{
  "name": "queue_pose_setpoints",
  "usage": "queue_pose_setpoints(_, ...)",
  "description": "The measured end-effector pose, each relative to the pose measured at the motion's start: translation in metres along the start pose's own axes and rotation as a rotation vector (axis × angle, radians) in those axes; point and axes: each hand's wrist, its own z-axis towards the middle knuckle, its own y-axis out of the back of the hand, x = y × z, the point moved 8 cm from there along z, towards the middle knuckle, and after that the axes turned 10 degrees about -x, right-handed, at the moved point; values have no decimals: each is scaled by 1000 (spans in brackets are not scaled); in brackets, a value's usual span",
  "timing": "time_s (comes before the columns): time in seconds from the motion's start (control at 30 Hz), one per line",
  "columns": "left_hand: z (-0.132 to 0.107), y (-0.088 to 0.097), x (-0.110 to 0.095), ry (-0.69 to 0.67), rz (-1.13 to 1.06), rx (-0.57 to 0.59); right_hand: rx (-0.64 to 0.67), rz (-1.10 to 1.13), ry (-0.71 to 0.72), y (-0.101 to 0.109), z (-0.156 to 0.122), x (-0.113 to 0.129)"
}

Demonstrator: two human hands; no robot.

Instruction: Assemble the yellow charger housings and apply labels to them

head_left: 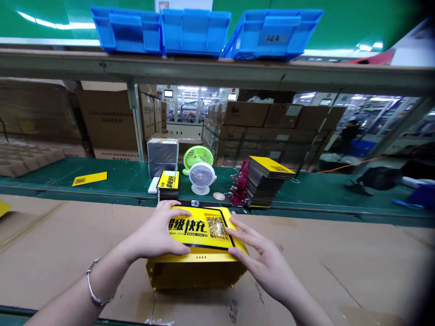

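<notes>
Carefully, I rested my left hand (154, 230) and my right hand (265, 260) on top of the yellow box (200, 271), well apart, fingers spread and neither hand clamped around it. A printed QR code (216, 226) lay between them. The box sat near me on the cardboard sheet (306, 271) covering the tabletop. Even pressure from both palms looked like the best way to hold its top panel level and square. Beyond it, on the green conveyor belt (316, 194), a short stack of yellow-topped cards (169, 185) stood left of a white desk fan (202, 179). To the fan's right were red cords (239, 183) and a taller card stack (267, 181). Higher up, three blue plastic bins (193, 31) sat on the shelf (217, 72), but I could not see what they held.
</notes>
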Motion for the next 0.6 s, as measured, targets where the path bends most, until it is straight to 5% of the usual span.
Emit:
queue_pose_setpoints(0.33, 7, -10, -14, -53, 112, 56, 10, 364, -73, -2, 7, -20)
queue_pose_setpoints(0.6, -14, -17, 1, -81, 206, 184, 192, 144, 5, 7, 19, -9)
